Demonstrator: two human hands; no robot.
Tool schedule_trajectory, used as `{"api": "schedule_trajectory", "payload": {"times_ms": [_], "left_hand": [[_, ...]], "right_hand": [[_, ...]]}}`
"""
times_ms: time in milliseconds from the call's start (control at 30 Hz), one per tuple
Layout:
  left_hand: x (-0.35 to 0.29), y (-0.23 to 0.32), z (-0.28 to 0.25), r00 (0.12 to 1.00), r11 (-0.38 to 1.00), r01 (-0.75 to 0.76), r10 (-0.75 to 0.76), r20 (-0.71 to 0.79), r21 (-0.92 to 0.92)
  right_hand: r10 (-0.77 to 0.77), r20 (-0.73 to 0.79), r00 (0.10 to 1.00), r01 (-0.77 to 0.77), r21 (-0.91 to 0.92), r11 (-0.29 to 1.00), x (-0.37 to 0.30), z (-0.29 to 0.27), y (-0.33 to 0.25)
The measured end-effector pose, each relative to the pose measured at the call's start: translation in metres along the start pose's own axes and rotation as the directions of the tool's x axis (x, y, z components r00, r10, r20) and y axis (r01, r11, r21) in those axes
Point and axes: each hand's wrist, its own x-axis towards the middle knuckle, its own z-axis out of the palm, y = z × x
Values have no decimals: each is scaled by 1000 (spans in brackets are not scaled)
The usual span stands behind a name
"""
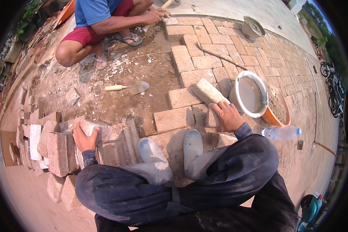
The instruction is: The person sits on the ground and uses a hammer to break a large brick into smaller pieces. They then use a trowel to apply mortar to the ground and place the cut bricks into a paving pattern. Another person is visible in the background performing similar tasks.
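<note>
My left hand (84,138) is on the stacked blocks at the left, thumb and fingers spread round the end of a pale paving block (100,127). On the right, my right hand (229,117) curls over the top of a small paving block (211,119), beside the laid paving. A longer, pale-topped block (209,92) lies tilted just beyond that hand. Between my hands, and farther off, a trowel (138,87) rests on the bare soil. My grey boots (192,147) stand between the two hands.
A bucket of grey liquid (250,94), an orange basin (284,116) of sandy mix and a plastic bottle (281,133) are at right. Laid pavers (216,50) hold a bent rod (220,57) and another bucket (253,28). A co-worker (100,23) squats far left, holding a tool. A string crosses the soil.
</note>
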Motion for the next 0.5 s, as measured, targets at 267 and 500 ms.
{"api": "schedule_trajectory", "payload": {"times_ms": [267, 500], "left_hand": [[1, -2, 1, 1000, 1000, -12, 12, 9, 20], [1, -4, 2, 1000, 1000, -1, 1, 23, 14]], "right_hand": [[59, 61, 996, -57, -29, 998, -5, -2, 5], [167, 123, 978, -160, -62, 985, -17, 6, 19]]}}
